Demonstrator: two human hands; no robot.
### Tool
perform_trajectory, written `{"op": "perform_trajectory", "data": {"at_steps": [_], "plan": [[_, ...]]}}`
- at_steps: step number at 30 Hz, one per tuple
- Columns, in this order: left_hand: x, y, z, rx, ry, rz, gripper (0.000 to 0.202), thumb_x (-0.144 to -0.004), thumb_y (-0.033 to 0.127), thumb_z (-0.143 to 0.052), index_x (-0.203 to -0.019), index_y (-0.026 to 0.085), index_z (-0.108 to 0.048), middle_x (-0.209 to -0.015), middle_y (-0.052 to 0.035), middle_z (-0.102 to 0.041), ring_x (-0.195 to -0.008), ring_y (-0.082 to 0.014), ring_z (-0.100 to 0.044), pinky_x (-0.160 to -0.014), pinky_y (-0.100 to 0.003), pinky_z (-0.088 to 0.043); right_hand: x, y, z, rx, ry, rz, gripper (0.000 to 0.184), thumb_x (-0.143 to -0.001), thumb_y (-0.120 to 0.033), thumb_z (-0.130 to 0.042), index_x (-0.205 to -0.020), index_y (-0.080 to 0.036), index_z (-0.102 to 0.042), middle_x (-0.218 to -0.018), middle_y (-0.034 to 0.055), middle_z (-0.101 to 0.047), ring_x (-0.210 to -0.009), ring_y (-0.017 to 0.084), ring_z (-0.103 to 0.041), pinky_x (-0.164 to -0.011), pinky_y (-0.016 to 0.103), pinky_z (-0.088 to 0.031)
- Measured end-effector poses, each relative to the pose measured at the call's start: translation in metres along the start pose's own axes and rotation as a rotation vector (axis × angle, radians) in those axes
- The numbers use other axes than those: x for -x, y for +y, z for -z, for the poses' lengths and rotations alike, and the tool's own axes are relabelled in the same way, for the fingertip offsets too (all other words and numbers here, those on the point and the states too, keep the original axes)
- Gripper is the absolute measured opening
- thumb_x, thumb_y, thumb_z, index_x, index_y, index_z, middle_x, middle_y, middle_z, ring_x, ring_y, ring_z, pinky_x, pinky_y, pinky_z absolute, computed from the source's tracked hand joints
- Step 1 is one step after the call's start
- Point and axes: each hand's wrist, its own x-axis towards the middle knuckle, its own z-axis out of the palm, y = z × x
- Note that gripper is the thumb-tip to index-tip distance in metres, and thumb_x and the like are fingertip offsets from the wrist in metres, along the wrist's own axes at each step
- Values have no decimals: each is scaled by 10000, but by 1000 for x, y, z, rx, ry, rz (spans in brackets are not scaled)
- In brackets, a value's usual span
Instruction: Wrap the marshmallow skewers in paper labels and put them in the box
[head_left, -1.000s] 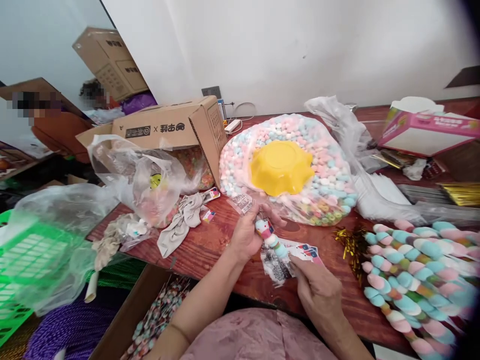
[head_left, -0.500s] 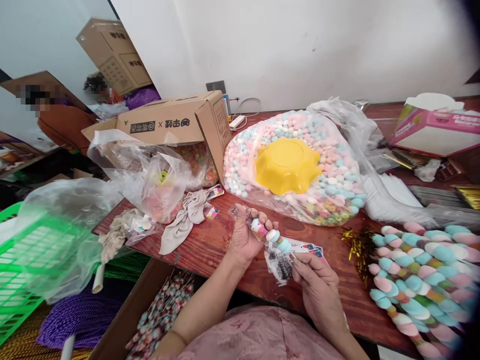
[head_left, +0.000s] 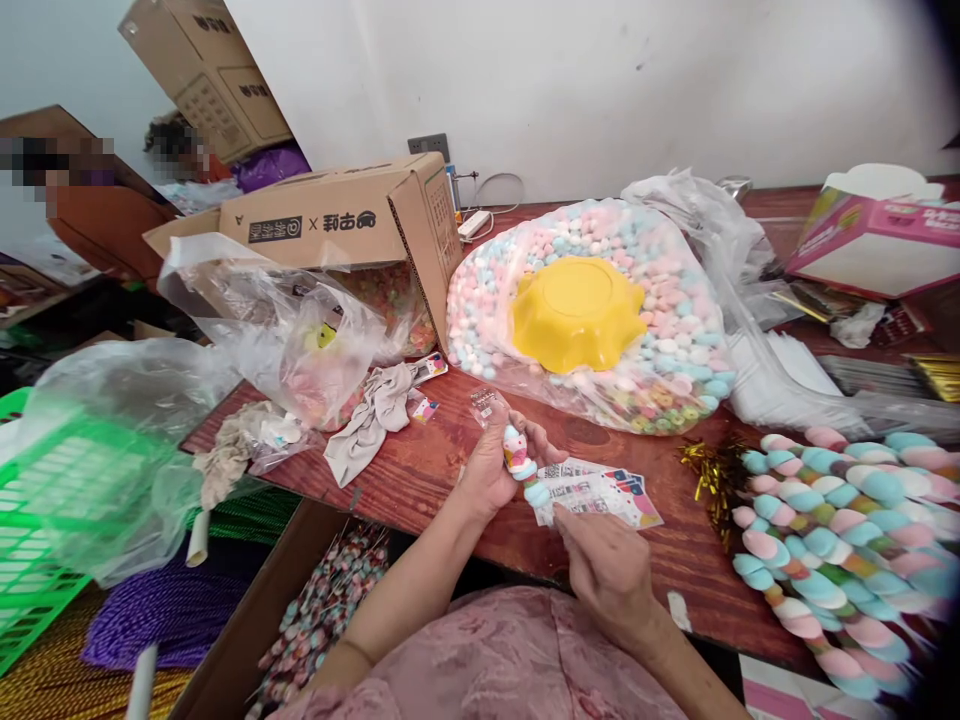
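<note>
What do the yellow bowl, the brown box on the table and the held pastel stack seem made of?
Yellow bowl: probably plastic, smooth and glossy, from its highlights.
Brown box: matt cardboard, by its folded flaps.
Pastel stack: soft-looking, matt, rounded pieces, perhaps marshmallow; too small to confirm.

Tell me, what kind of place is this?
Probably a small sweets workshop. There's a big bag of what look like marshmallows, a pile of colourful skewers on the table, and a cardboard box.
</note>
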Motion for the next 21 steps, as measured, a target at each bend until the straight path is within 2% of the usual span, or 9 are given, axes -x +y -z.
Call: {"op": "perform_trajectory", "data": {"at_steps": [3,4,6,9,11,13,15,18,21], "plan": [[2,5,4,47,-13,19,555,-847,700,-476,-657,180,-523,-631,-28,-619,-751,-252,-689,-838,-507,-524,-4,-1,-2,-430,79,-468,154,-896,-263,-552,-865,-199,-688,-605,-10,-591,-553,131,-536,-551,253,-444],[3,6,5,77,0,-1,551,-860,690,-463,-668,181,-544,-660,-32,-636,-767,-254,-692,-854,-518,-516,-5,-2,-3,-527,117,-573,159,-890,-299,-571,-835,-197,-680,-569,-25,-548,-527,122,-497,-524,243,-423],[4,7,7,127,23,-50,504,-878,644,-483,-707,183,-593,-735,-35,-675,-806,-252,-701,-886,-522,-502,-7,-5,-3,-578,155,-644,175,-872,-337,-602,-813,-191,-679,-549,-33,-510,-514,113,-463,-503,235,-400],[5,5,10,146,20,-80,426,-871,582,-556,-738,183,-626,-783,-38,-700,-843,-255,-710,-905,-513,-501,-4,-10,0,-398,117,-514,151,-883,-297,-585,-850,-195,-691,-578,-21,-553,-520,124,-504,-504,242,-425],[5,3,10,158,18,-80,381,-865,542,-593,-739,183,-622,-773,-34,-700,-859,-254,-711,-904,-507,-509,-1,-12,2,-224,120,-281,152,-889,-202,-555,-950,-203,-694,-665,5,-642,-566,142,-576,-551,260,-470],[4,1,10,177,46,-75,347,-869,496,-611,-723,181,-604,-765,-29,-697,-869,-248,-710,-901,-498,-517,2,-10,4,-29,120,6,285,-864,-100,-530,-1084,-207,-676,-734,30,-692,-605,155,-617,-593,280,-482],[3,0,10,179,96,-73,334,-872,462,-621,-700,178,-582,-751,-24,-691,-861,-239,-710,-900,-482,-523,4,-7,5,147,76,201,405,-837,-44,-504,-1185,-199,-643,-727,38,-695,-606,159,-622,-595,292,-462],[2,-2,12,131,113,-97,335,-860,453,-639,-692,176,-555,-725,-15,-676,-818,-228,-710,-899,-467,-523,5,-3,6,273,42,232,423,-833,-35,-491,-1196,-192,-642,-672,26,-670,-585,153,-609,-592,291,-446],[3,-5,15,33,21,-111,373,-865,505,-611,-702,181,-522,-696,-6,-655,-747,-217,-699,-888,-481,-517,1,-2,4,178,123,97,286,-856,-93,-530,-1066,-201,-691,-715,41,-694,-629,165,-630,-626,291,-475]]}}
